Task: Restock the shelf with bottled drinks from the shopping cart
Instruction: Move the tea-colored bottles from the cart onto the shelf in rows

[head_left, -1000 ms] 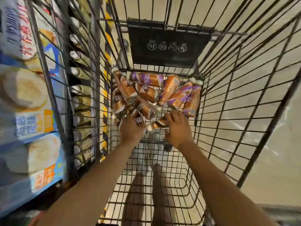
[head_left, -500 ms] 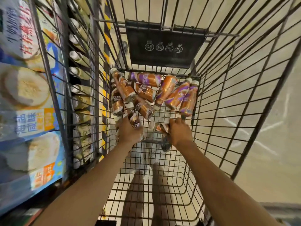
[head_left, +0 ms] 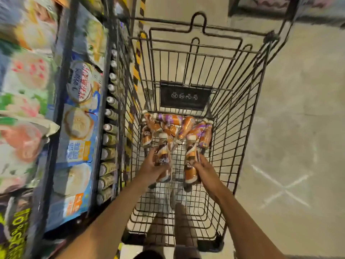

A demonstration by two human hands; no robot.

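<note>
Each hand grips one bottle inside the shopping cart (head_left: 235,128).
The left hand (head_left: 149,170) wraps a brown-labelled bottle (head_left: 162,156); the right hand (head_left: 205,171) clasps a second bottle (head_left: 190,165). The remaining bottles (head_left: 173,126) lie heaped at frame centre. The shelf (head_left: 101,113), frame left, stands just beside the cart wall.

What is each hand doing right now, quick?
Left hand: holding a bottled drink, fingers curled round it.
Right hand: holding a second bottled drink, fingers curled round it.
</note>
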